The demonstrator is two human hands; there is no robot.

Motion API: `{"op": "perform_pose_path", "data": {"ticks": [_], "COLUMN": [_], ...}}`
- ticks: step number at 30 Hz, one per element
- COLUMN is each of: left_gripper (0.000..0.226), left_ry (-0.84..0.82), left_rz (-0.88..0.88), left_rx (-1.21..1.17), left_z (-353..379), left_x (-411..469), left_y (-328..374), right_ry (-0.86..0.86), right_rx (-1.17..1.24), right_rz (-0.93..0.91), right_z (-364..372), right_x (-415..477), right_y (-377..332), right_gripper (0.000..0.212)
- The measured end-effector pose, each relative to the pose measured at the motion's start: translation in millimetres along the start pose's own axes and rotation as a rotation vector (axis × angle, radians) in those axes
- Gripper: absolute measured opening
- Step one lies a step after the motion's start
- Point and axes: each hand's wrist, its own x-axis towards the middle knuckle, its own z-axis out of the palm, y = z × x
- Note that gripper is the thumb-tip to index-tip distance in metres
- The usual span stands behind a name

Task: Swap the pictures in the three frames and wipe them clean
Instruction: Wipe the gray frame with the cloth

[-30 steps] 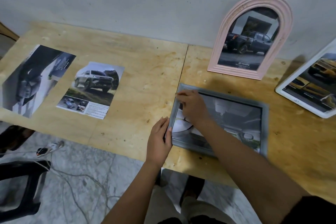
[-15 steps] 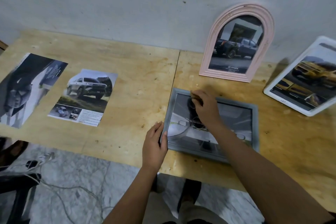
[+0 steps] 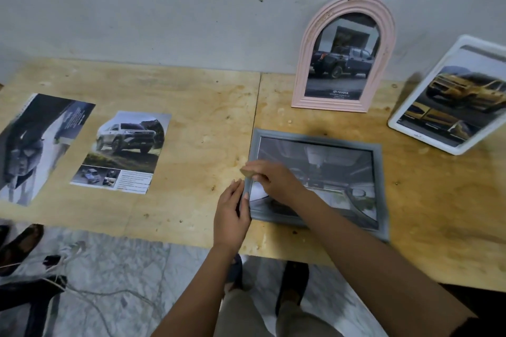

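Note:
A grey frame (image 3: 315,136) lies flat near the front edge of the plywood table (image 3: 197,107), with a car-interior picture in it. My left hand (image 3: 231,213) grips the frame's left edge. My right hand (image 3: 276,180) rests on the glass at the frame's left side, with its fingers closed on a small tan pad (image 3: 246,171). A pink arched frame (image 3: 301,63) with a dark pickup picture leans on the wall. A white frame (image 3: 427,139) with a yellow car picture leans at the far right.
Two loose prints lie on the left half of the table: a white SUV print (image 3: 123,150) and a dark print (image 3: 35,145). Below the table edge are a marble floor, a loose cable (image 3: 82,290), dark shoes and my legs.
My right hand slid from the frame's upper left corner to its top middle, then back to the left edge. My left hand stayed on the frame's left edge.

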Motion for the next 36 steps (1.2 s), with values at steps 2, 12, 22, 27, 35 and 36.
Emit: {"op": "perform_pose_path", "data": {"ticks": [2,12,22,27,35,36], "left_gripper": [0.039,0.037,0.036,0.039,0.039,0.038], "left_ry": [0.024,0.066,0.145,0.146,0.132,0.153], "left_rz": [-0.006,0.021,-0.100,-0.172,-0.217,-0.235], "left_rx": [0.016,0.082,-0.046,-0.077,-0.188,-0.228], "left_z": [-2.4,3.6,16.0,19.8,20.5,18.9], "left_x": [-2.8,-2.2,-5.0,-24.7,-31.6,-30.0], "left_y": [-6.0,7.3,30.7,34.8,41.0,43.2], "right_ry": [-0.063,0.909,0.677,0.727,0.698,0.756], "right_rx": [0.173,0.159,-0.361,-0.324,-0.067,-0.013], "right_rz": [0.075,0.489,0.967,0.635,0.926,0.944], "right_z": [-3.0,-99.6,-84.3,-79.5,-62.4,-62.8], "right_x": [-12.7,-121.0,-202.9,-181.4,-158.3,-156.5], "right_y": [-2.1,67.7,101.4,78.2,74.4,73.5], "right_gripper": [0.032,0.034,0.037,0.034,0.053,0.052]}}
